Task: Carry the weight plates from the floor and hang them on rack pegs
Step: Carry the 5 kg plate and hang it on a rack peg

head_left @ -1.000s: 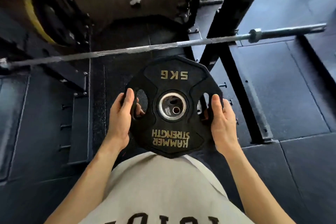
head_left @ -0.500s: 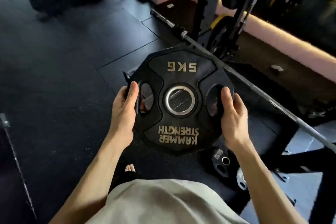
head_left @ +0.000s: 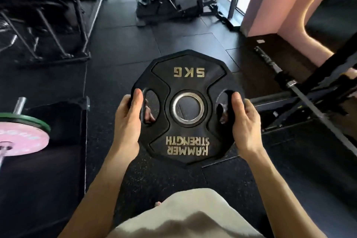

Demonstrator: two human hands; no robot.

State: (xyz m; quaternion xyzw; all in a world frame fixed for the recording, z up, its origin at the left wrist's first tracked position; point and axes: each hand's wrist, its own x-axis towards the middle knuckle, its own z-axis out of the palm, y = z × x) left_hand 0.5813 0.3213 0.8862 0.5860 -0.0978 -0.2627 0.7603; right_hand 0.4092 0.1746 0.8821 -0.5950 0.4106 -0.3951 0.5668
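Gripping the black 5 kg weight plate (head_left: 188,109) by its two side slots, left hand (head_left: 127,121) and right hand (head_left: 244,121) curl their fingers (head_left: 147,114) through, holding it level above the floor (head_left: 119,48); rigid, moderately heavy, seemingly rubber-coated, so unlikely to slip.

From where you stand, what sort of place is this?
Most likely a gym's weights area: both hands hold a black 5 KG plate, a pink plate sits loaded on a bar at left, and a barbell lies on rubber floor tiles.
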